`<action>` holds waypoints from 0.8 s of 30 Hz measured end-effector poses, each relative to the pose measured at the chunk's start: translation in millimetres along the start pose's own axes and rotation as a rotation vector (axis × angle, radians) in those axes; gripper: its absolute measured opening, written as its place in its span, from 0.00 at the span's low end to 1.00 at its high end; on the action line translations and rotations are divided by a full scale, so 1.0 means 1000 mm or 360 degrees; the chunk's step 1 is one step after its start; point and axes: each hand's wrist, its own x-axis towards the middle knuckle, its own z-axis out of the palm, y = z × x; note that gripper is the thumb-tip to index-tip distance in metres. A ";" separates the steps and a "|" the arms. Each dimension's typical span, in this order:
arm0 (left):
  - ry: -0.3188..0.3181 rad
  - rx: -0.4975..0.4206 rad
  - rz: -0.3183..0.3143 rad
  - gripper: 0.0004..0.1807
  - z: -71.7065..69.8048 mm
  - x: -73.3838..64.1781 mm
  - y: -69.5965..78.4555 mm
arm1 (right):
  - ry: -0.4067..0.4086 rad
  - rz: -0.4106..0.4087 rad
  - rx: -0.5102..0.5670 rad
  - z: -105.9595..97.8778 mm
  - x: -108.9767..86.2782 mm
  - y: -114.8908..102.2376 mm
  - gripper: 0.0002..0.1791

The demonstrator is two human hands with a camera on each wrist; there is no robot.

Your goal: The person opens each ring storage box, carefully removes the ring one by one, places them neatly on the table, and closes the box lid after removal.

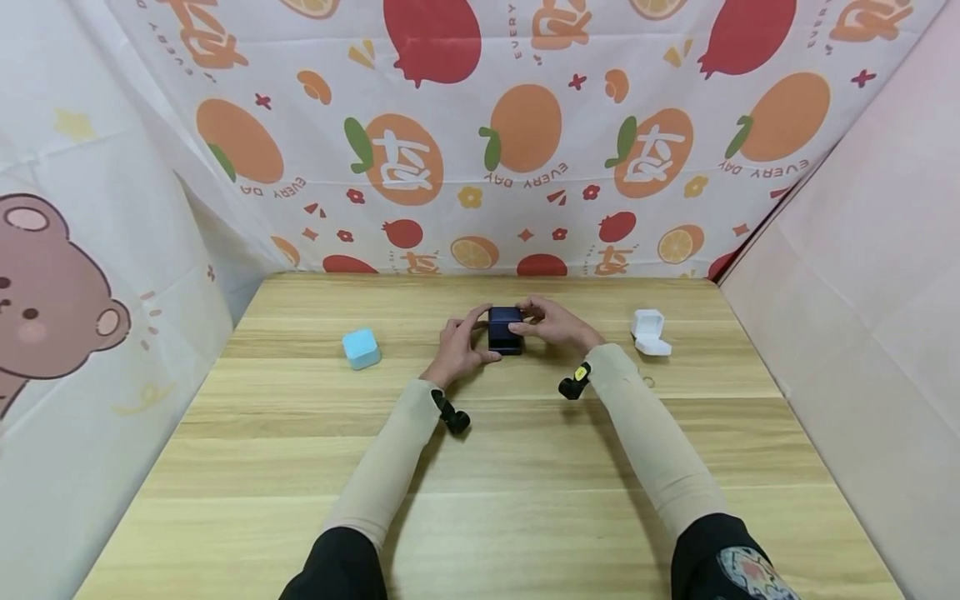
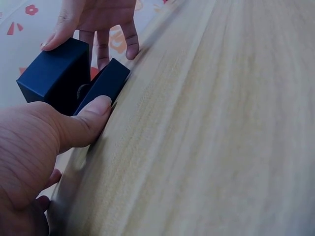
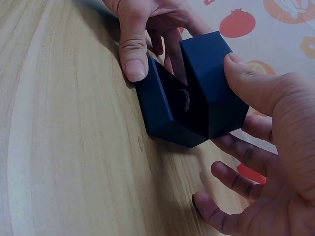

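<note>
A dark blue ring box (image 1: pixel 505 315) stands partly open on the table, its lid tilted up from its base. In the right wrist view, a ring (image 3: pixel 186 100) shows in the gap between lid and base. My left hand (image 1: pixel 456 350) holds the base, with its thumb (image 2: pixel 93 115) on the front edge; its other fingers are mostly hidden behind the box. My right hand (image 1: pixel 557 323) grips the lid between thumb (image 3: pixel 246 81) and forefinger, the remaining fingers spread loosely beside the box.
A light blue small box (image 1: pixel 362 348) with rounded corners sits to the left. To the right stands an open white ring box (image 1: pixel 649 332). A thin ring (image 1: pixel 648 382) lies on the wooden table (image 1: pixel 517 500) near my right sleeve. Printed cloth (image 1: pixel 465 150) hangs behind.
</note>
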 end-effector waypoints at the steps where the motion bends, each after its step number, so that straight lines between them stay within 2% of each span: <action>1: -0.0001 0.0000 0.0000 0.51 0.000 0.000 0.000 | -0.0003 0.0002 -0.0001 0.000 0.000 0.000 0.28; 9: 0.0000 0.0021 -0.0003 0.51 0.000 0.000 -0.001 | 0.0011 -0.0045 -0.0042 -0.001 0.000 -0.001 0.27; 24: -0.0011 0.0014 -0.0004 0.51 -0.002 0.001 0.001 | -0.0031 -0.0032 0.0017 -0.004 0.000 -0.004 0.29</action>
